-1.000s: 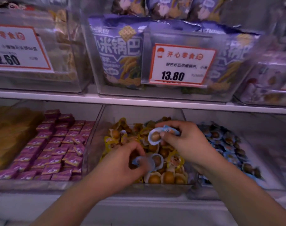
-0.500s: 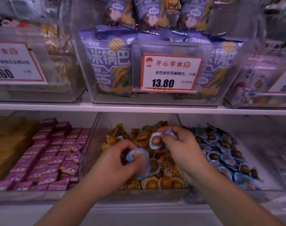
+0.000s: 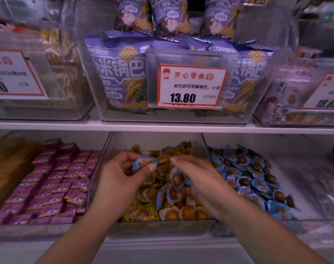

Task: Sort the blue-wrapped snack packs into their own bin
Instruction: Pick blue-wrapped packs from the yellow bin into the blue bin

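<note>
At the far left of the lower shelf, purple square packets [image 3: 53,180] lie in rows in their own tray, with no part in this sort. Next, the left hand [image 3: 120,180] hovers over the middle bin [image 3: 103,159], pinching 1 blue-wrapped pack [image 3: 144,163] between thumb and fingertips, lifted clear of the pile; held high like that, it looks ready to be passed rightward. The middle bin holds mostly yellow-wrapped packs [image 3: 143,214], with a few blue ones mixed in, which is why both hands work here.

The right hand [image 3: 196,180] is curled over the same pile, fingers closed around at least 2 blue-wrapped packs [image 3: 178,180]; gathering several probably saves trips. How many it holds in all I cannot tell, since the palm hides them.

Just right of a clear divider, the blue bin [image 3: 303,199] already holds a dense heap of blue packs [image 3: 244,174], so that is the destination. The next move is likely a short carry over the divider wall.

Above, bins of purple snack bags [image 3: 120,73] carry a price tag [image 3: 191,86] reading 13.80.
</note>
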